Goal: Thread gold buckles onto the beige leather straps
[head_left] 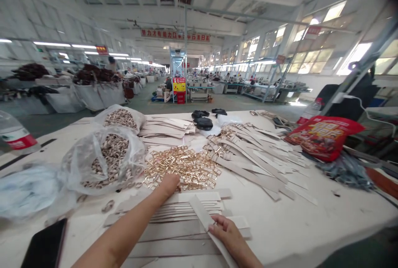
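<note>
My left hand (169, 183) is at the near edge of a pile of gold metal buckles (186, 162). Its fingers curl down among them, and whatever they hold is hidden. In my right hand (228, 232) a pale beige strap (200, 211) is pinched between thumb and fingers, lying at a slant. Beneath that strap, a layered row of similar flat straps (174, 232) covers the table in front of me. More straps (255, 156), some with gold buckles at their far ends, fan out to the right of the pile.
Clear plastic bags of small beige loops (113, 158) stand on the left of the table (311, 222), with a phone (45, 245) nearer. Another strap stack (168, 127) and black objects (203, 123) lie behind the buckles. A red packet (323, 135) sits at right; bottles stand at both sides.
</note>
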{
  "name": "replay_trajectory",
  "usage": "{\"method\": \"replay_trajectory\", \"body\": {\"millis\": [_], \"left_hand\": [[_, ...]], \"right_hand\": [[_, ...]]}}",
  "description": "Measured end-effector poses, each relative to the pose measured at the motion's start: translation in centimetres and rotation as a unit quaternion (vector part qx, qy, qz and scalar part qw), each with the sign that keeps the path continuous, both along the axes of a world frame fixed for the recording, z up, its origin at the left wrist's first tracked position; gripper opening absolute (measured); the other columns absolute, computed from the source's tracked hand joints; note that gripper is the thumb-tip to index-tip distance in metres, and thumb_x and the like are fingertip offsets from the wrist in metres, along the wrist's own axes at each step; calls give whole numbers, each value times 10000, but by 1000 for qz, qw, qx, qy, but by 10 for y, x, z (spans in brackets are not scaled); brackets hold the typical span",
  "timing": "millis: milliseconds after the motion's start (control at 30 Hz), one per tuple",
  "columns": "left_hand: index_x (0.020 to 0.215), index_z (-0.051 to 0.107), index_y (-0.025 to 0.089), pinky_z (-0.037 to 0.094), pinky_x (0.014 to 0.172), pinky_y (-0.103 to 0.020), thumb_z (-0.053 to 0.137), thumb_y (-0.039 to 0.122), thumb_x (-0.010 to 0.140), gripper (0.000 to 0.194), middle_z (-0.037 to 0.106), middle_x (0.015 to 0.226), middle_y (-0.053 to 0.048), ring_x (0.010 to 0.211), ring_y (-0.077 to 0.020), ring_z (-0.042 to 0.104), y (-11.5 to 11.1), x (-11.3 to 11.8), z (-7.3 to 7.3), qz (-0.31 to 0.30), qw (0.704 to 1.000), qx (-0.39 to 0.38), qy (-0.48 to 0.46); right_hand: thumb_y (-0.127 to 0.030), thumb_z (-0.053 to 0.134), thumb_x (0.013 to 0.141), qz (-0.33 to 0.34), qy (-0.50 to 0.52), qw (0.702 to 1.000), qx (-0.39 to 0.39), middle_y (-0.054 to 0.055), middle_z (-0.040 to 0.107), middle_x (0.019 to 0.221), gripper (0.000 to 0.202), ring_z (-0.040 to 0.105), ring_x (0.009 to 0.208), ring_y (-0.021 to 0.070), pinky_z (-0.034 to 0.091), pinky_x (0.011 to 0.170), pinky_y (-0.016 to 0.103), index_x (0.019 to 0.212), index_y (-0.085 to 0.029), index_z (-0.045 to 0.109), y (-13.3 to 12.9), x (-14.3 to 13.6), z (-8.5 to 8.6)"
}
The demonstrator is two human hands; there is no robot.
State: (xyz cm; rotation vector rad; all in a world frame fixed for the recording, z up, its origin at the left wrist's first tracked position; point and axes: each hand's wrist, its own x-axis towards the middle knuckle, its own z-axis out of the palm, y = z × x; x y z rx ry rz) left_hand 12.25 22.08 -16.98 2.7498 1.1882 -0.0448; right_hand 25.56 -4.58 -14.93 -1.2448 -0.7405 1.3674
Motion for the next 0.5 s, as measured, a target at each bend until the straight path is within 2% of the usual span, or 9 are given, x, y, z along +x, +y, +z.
{"method": "replay_trajectory", "body": {"millis": [200,333,400,467,500], "left_hand": [[887,656,136,462,787,-338,476,186,799,206,676,927,-132,906,-254,621,5,4,16,27,1000,-10,9],[1025,607,148,449,824,-314,429,141,829,265,650,1033,-115,983,-221,589,12,-16,27,81,997,-8,-3],[1049,587,149,441,861,-333,412,177,871,251,625,1074,-113,1022,-217,564,9,-27,32,92,996,-6,-4],[1045,580,147,449,876,-365,449,257,893,229,605,1082,-98,1015,-208,556,-2,-19,40,71,997,-15,-6],[1052,573,144,461,869,-382,478,299,890,244,594,1084,-91,998,-205,559,-10,-3,45,49,999,-21,-11]], "right_hand": [[-502,718,621,-24,12,999,27,41,702,730,485,654,697,210,449,663,291,924,-133,637,-16,0,0],[-502,713,630,-25,26,999,21,48,706,742,490,657,690,218,459,676,305,944,-134,634,-25,1,-1],[-513,706,629,-29,30,999,17,51,709,758,500,661,717,231,469,709,327,956,-142,631,-26,3,0],[-535,686,638,-35,15,999,19,54,710,784,502,665,752,245,477,739,349,958,-151,630,-28,9,7],[-552,668,650,-31,-7,999,26,48,709,802,497,664,775,252,480,746,357,956,-163,632,-32,13,15]]}}
